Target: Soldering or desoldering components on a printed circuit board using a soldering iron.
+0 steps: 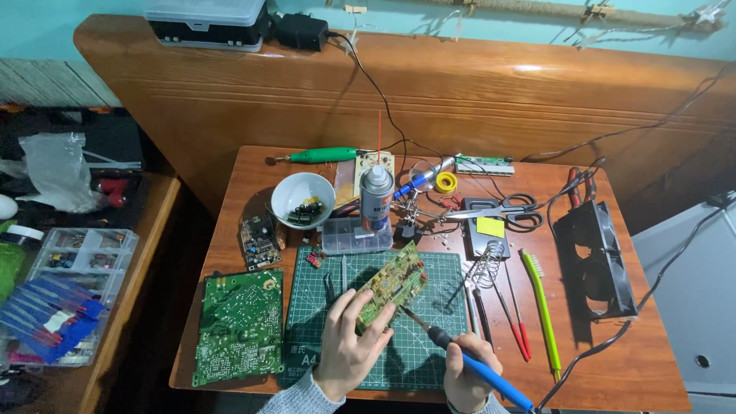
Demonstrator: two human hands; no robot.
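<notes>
Firmly, hands grip green board (389, 290), blue-handled iron (460, 359).

Silver spray can (376, 198) behind mat (307, 307)

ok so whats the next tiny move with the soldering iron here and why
Probably ease the soldering iron tip a touch up and left onto the circuit board. The left hand holds the board tilted over the green cutting mat, and the right hand has the tip right at its lower edge; actual contact can't be told.
</notes>
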